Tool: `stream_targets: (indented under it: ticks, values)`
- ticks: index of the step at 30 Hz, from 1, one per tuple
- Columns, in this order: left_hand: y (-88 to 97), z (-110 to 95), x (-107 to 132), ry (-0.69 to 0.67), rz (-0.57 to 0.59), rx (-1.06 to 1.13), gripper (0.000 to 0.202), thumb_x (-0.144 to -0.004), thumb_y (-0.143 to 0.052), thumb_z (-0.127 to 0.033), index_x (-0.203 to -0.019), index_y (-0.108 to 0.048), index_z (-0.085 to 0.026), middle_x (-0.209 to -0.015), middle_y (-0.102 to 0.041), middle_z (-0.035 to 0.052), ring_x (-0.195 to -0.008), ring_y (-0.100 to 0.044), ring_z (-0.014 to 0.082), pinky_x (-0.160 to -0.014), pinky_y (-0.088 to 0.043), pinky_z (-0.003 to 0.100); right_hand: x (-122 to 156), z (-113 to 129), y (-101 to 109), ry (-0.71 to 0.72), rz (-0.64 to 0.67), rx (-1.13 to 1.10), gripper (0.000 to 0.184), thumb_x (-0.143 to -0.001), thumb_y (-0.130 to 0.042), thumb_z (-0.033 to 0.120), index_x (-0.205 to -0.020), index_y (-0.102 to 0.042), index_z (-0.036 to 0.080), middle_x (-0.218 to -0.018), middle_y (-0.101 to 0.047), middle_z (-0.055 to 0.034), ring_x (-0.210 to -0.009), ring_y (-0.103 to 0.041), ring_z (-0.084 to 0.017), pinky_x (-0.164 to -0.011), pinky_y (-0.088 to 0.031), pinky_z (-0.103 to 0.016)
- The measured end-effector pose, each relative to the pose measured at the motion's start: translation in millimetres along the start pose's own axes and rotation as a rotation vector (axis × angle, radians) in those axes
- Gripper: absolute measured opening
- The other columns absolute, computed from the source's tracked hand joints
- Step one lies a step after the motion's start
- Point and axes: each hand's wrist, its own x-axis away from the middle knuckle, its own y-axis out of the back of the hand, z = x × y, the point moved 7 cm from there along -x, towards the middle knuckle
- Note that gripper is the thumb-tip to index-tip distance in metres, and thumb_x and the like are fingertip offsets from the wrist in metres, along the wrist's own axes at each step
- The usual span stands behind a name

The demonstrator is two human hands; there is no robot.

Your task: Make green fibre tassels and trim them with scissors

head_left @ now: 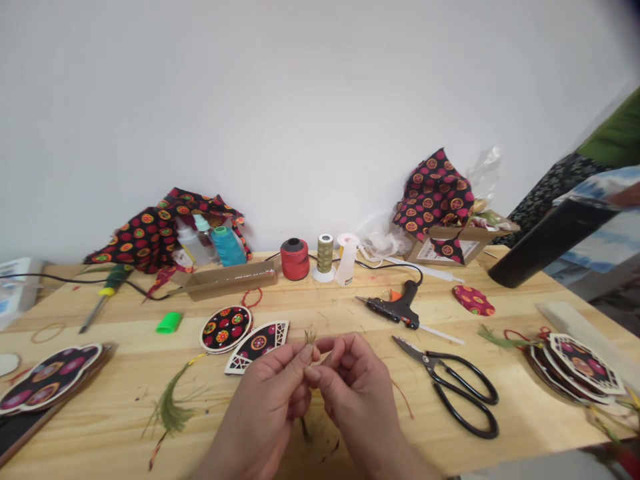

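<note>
In the near middle of the table point(115, 373): a small tuft of thread point(311, 335), held up between the two hands, above the wood.
Tuft: thin, dull olive-straw strands, their loose ends standing upright and slightly splayed above the fingertips; its lower part is hidden by the fingers.
Left hand point(273, 387): pinching the tuft between thumb and forefinger, the other fingers curled underneath.
Right hand point(357, 383): thumb and bent forefinger drawn in against the left fingertips; whether a strand is caught between them, I cannot tell.
Loose tassel point(174, 403): to the left of the hands, lying on the wood, a fuller bunch of similar green, fanned toward the near side, with a yellow tie at its far end.
Ornaments: just beyond the left hand, a round piece point(227, 329) and a fan-shaped piece point(257, 347), both dark patterned cloth in pale frames.
Scissors point(450, 383): near right, black-handled, blades toward the far left.
Glue gun point(395, 305): beyond the scissors, black, lying on its side, nozzle to the left.
Spools: at the far middle, a red one point(295, 260) left of an olive one point(325, 253), both upright.
Stack of ornaments point(583, 367): at the right, green threads beside it.
</note>
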Motion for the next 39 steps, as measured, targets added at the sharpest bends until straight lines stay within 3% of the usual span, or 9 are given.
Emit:
stream_targets:
  ticks: [3, 6, 9, 13, 15, 19, 22, 29, 39]
  values:
    - [-0.5, 0, -2, -0.004, 0.005, -0.011, 0.019, -0.072, -0.071, -0.030, -0.063, -0.064, -0.014, -0.051, -0.039, -0.0067, -0.045, -0.025, 0.0049, -0.040, -0.025, 0.015, 0, -1, 0, -0.006, 0.006, 0.012, 0.029, -0.065, -0.071, 0.023, -0.065, -0.042, 0.020, -0.083, -0.064, -0.0014, -0.040, -0.043, -0.004, -0.030, -0.029, -0.015]
    - [-2.5, -2, -3, -0.008, 0.018, -0.027, 0.020, -0.074, -0.069, -0.032, -0.064, -0.062, -0.016, -0.050, -0.037, -0.0073, -0.045, -0.027, 0.0061, -0.043, -0.029, 0.016, 2, 4, 4, 0.037, 0.008, 0.138, 0.023, -0.069, -0.069, 0.024, -0.066, -0.046, 0.019, -0.087, -0.066, -0.0036, -0.048, -0.051, -0.008, -0.038, -0.039, -0.019]
    - [-0.8, -6, -3, -0.037, -0.004, -0.081, 0.022, -0.075, -0.068, -0.034, -0.066, -0.063, -0.015, -0.051, -0.034, -0.0078, -0.046, -0.022, 0.0064, -0.041, -0.023, 0.016, 5, 24, 10, 0.215, -0.013, 0.478, 0.005, -0.078, -0.062, 0.024, -0.078, -0.059, 0.020, -0.089, -0.066, -0.0050, -0.072, -0.059, -0.015, -0.063, -0.049, -0.028]
    - [3.1, -7, -2, -0.085, -0.022, -0.172, 0.021, -0.076, -0.066, -0.035, -0.070, -0.064, -0.015, -0.052, -0.034, -0.0079, -0.046, -0.022, 0.0067, -0.041, -0.019, 0.018, 2, 52, 19, 0.446, -0.090, 0.756, 0.013, -0.080, -0.063, 0.026, -0.089, -0.070, 0.023, -0.094, -0.062, -0.0065, -0.095, -0.054, -0.022, -0.087, -0.042, -0.039]
    - [2.0, -6, -1, -0.093, 0.001, -0.231, 0.024, -0.077, -0.064, -0.037, -0.067, -0.063, -0.016, -0.051, -0.035, -0.0077, -0.046, -0.022, 0.0071, -0.041, -0.020, 0.018, -7, 51, 23, 0.354, -0.056, 0.705, 0.014, -0.076, -0.066, 0.029, -0.087, -0.073, 0.024, -0.090, -0.061, -0.0063, -0.092, -0.054, -0.022, -0.085, -0.043, -0.039]
    - [-3.5, -4, 2, -0.099, 0.066, -0.353, 0.031, -0.079, -0.061, -0.042, -0.063, -0.062, -0.016, -0.047, -0.034, -0.0078, -0.045, -0.023, 0.0082, -0.042, -0.020, 0.020, -18, 31, 16, 0.029, 0.200, 0.407, 0.018, -0.069, -0.073, 0.031, -0.085, -0.076, 0.024, -0.079, -0.059, -0.0021, -0.079, -0.056, -0.017, -0.075, -0.046, -0.031]
    - [-6.4, -3, 3, -0.093, 0.112, -0.430, 0.032, -0.080, -0.059, -0.044, -0.062, -0.060, -0.017, -0.044, -0.035, -0.0078, -0.044, -0.023, 0.0084, -0.042, -0.020, 0.021, -19, 25, 13, -0.076, 0.252, 0.241, 0.019, -0.063, -0.077, 0.031, -0.081, -0.076, 0.024, -0.074, -0.057, 0.0005, -0.071, -0.054, -0.014, -0.068, -0.045, -0.026]
    - [-6.5, -2, 2, -0.059, 0.166, -0.522, 0.031, -0.082, -0.056, -0.043, -0.067, -0.064, -0.017, -0.044, -0.032, -0.0083, -0.044, -0.022, 0.0087, -0.042, -0.019, 0.023, -18, 21, 10, -0.149, 0.276, 0.081, 0.008, -0.059, -0.079, 0.021, -0.063, -0.073, 0.019, -0.066, -0.058, 0.0041, -0.061, -0.055, -0.009, -0.063, -0.044, -0.022]
    - [-6.6, 3, 4, 0.003, 0.204, -0.389, 0.022, -0.083, -0.058, -0.035, -0.079, -0.070, -0.016, -0.049, -0.034, -0.0075, -0.046, -0.024, 0.0083, -0.044, -0.020, 0.022, -17, 24, 7, -0.146, 0.238, 0.031, 0.023, -0.059, -0.080, 0.026, -0.056, -0.060, 0.014, -0.058, -0.053, 0.0062, -0.051, -0.051, -0.006, -0.053, -0.039, -0.020]
